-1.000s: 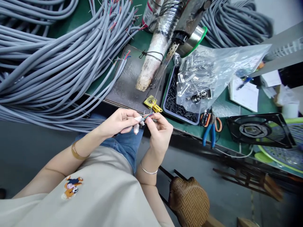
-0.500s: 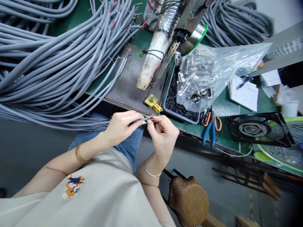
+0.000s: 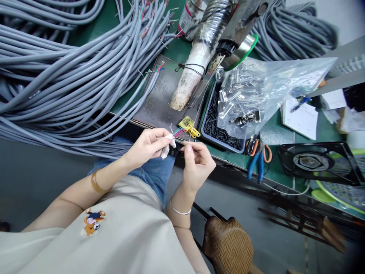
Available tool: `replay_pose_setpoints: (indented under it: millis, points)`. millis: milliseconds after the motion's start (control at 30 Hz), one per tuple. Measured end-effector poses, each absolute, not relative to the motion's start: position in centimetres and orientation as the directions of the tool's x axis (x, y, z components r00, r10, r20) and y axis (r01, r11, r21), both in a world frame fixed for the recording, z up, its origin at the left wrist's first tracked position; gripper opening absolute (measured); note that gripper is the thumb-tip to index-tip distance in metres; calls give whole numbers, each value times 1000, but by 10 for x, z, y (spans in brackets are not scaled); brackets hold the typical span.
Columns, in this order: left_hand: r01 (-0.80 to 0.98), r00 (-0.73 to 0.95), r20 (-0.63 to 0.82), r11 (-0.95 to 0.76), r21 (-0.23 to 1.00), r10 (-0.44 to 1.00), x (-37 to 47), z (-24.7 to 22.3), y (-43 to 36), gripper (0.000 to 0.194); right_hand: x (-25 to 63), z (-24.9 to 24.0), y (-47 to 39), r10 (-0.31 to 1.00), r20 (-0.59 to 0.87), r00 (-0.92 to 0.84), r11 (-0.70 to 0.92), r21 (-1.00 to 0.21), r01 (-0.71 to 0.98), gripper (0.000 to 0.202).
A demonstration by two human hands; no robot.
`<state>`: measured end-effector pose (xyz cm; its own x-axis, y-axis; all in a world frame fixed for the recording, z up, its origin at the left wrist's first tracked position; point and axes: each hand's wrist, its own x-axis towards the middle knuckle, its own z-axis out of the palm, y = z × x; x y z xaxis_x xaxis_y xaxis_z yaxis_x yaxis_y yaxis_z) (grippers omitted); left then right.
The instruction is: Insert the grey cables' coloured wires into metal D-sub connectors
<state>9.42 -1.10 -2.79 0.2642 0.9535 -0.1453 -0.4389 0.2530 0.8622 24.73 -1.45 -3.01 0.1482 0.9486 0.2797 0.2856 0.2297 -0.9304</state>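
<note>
- Left hand (image 3: 149, 147): thumb and forefinger pinching the grey-sheathed cable end with thin coloured wires (image 3: 179, 131); sheath mostly hidden by the fingers.
- Wires fan out past the fingertips over the table edge, near the yellow plastic clip-like piece (image 3: 194, 131). Exact count unreadable, at least 2 colours (green, pink).
- Crumpled white scrap (image 3: 165, 152) hangs at the left fingertips; material unclear.
- Right hand (image 3: 199, 163): thumb and forefinger tips pressed together, just beside the wires. Can't tell if a strand is between them; other fingers curled, partly hidden.
- Thin pale wire (image 3: 195, 121) slants down past the yellow piece toward the right fingertips; lower end too fine to trace.
- Blue-rimmed plastic tray (image 3: 221, 144) of small black pieces: partly covered by the clear plastic bag (image 3: 270, 78) of metal parts.
- Large grey cable bundle (image 3: 85, 76): cut off at left.
</note>
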Motion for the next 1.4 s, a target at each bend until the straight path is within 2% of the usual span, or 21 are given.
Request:
replay_pose_setpoints:
  millis: [67, 200, 367, 500, 700, 867, 1033, 1200, 1400]
  points:
    - [-453, 293, -149, 275, 848, 944, 92, -26, -10, 42, 250, -28, -11, 961, 231, 154, 190, -952, 240, 13]
    - [-463, 302, -148, 281, 841, 942, 95, -25, -11, 47, 251, -25, -3, 991, 124, 54, 117, -986, 118, 16]
    - [-458, 314, -159, 296, 838, 936, 96, -23, -11, 51, 245, -23, 2, 995, 85, 52, 84, -996, 35, 14]
    - [-465, 319, -172, 312, 828, 932, 96, -23, -10, 51, 244, -22, 3, 997, 66, 50, 63, -996, 59, 16]
    - [-482, 281, -153, 278, 831, 947, 95, -25, -11, 48, 244, -24, 2, 990, 133, 43, 127, -984, 127, 13]
    - [-466, 250, -147, 252, 848, 957, 97, -27, -10, 41, 244, -24, -2, 936, 242, 256, 192, -960, 205, 10]
    - [-435, 207, -111, 193, 880, 972, 99, -27, -10, 27, 248, -23, -4, 985, 142, 101, 121, -975, 188, 14]
    - [-420, 207, -112, 192, 887, 972, 100, -26, -10, 25, 248, -23, -4, 993, 78, 89, 68, -992, 107, 14]
    - [-330, 191, -108, 167, 929, 976, 101, -28, -14, 25, 248, -22, -3, 993, 102, 62, 95, -991, 98, 17]
